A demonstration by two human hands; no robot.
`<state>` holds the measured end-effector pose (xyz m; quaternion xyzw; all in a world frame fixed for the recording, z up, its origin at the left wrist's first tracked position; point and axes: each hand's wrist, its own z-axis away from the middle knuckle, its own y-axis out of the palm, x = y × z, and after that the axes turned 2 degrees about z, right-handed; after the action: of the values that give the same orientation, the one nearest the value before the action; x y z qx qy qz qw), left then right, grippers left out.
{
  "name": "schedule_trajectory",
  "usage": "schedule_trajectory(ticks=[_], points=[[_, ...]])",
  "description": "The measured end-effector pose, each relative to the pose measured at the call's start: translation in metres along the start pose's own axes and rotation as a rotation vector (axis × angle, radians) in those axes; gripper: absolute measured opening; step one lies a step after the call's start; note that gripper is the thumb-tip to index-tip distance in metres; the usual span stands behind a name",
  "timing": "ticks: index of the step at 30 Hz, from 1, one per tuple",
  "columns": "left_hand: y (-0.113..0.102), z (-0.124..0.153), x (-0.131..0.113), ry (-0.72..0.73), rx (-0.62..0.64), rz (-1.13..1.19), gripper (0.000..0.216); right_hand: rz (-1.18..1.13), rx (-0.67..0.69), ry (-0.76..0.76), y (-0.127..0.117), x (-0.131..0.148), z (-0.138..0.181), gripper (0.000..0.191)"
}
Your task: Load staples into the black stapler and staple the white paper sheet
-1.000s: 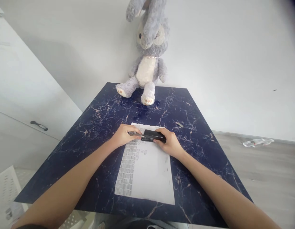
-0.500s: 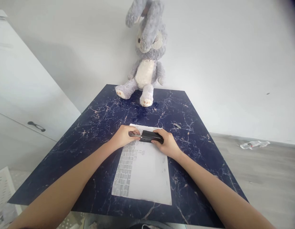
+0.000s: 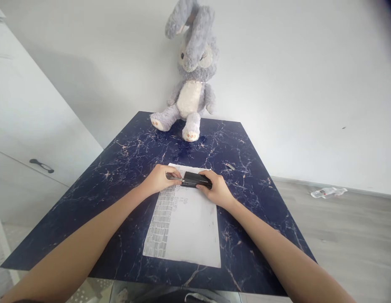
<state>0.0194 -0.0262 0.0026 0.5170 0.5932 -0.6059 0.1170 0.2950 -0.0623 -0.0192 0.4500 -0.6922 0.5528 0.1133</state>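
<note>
A black stapler [image 3: 197, 179] lies crosswise over the top part of a sheet of paper [image 3: 192, 231]. My right hand [image 3: 218, 187] grips its right end, thumb on the near side and fingers on the far side. At the stapler's left end, my left hand [image 3: 163, 179] pinches a thin metal piece [image 3: 170, 175] that lines up with the stapler. The fingertips hide part of this piece. Printed lines and a shaded column run down the paper's left side.
A grey plush rabbit [image 3: 190, 97] sits at the back of the dark blue marbled table [image 3: 119, 219], against the wall. A small silvery item [image 3: 230, 166] lies right of the paper. Clear plastic packaging [image 3: 328, 192] is on the floor. A white cabinet [image 3: 27, 126] stands at left.
The whole view has shifted slightly, so everything appears a little further left. Both hands keep their holds on the stapler and the metal piece.
</note>
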Motion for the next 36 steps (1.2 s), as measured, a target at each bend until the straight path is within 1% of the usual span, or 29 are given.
schedule_trajectory(ticks=[3,5,8,10,12,14,17,18,21,22,24,28,30,31,33,35,36], points=[[0.0,0.0,0.001,0.018,0.009,-0.008,0.01,0.001,-0.002,0.0,0.0,0.001,0.0,0.031],[-0.003,0.0,0.003,0.063,0.025,-0.037,0.01,-0.006,-0.004,0.012,0.0,0.002,0.0,0.03],[-0.015,0.002,0.009,0.211,0.116,-0.077,0.012,-0.043,-0.017,0.056,-0.004,0.003,0.0,0.027],[-0.024,0.004,0.014,0.289,0.176,-0.072,0.018,-0.104,-0.039,0.093,-0.008,0.004,0.0,0.028],[-0.032,0.006,0.018,0.308,0.201,-0.031,0.024,-0.183,-0.048,0.117,-0.013,0.004,0.0,0.028],[-0.033,0.007,0.02,0.295,0.2,0.035,0.024,-0.253,-0.031,0.119,-0.016,0.005,0.0,0.027],[-0.025,0.008,0.017,0.262,0.149,0.1,0.02,-0.298,0.009,0.07,-0.018,0.006,0.001,0.027],[-0.02,0.008,0.014,0.244,0.12,0.107,0.024,-0.293,0.021,0.044,-0.017,0.007,0.002,0.027],[-0.007,0.009,0.003,0.189,0.067,0.121,0.047,-0.257,0.07,-0.055,-0.014,0.01,0.004,0.026],[-0.003,0.009,-0.001,0.179,0.061,0.121,0.049,-0.245,0.084,-0.085,-0.012,0.011,0.004,0.026],[0.001,0.01,-0.009,0.175,0.058,0.106,0.042,-0.229,0.102,-0.119,-0.01,0.013,0.004,0.025],[0.003,0.01,-0.017,0.201,0.066,0.054,0.024,-0.193,0.102,-0.134,-0.006,0.02,0.004,0.024],[0.003,0.009,-0.016,0.207,0.08,0.025,0.024,-0.179,0.078,-0.138,-0.004,0.023,0.006,0.024],[0.003,0.008,-0.014,0.205,0.087,0.005,0.027,-0.172,0.053,-0.134,-0.003,0.024,0.006,0.023],[0.003,0.006,-0.008,0.178,0.098,-0.053,0.044,-0.147,-0.029,-0.104,-0.002,0.024,0.008,0.023],[0.003,0.005,-0.003,0.143,0.115,-0.132,0.065,-0.11,-0.16,-0.028,-0.005,0.021,0.008,0.024],[0.003,0.005,0.0,0.14,0.144,-0.176,0.071,-0.086,-0.235,0.025,-0.009,0.017,0.007,0.026]])
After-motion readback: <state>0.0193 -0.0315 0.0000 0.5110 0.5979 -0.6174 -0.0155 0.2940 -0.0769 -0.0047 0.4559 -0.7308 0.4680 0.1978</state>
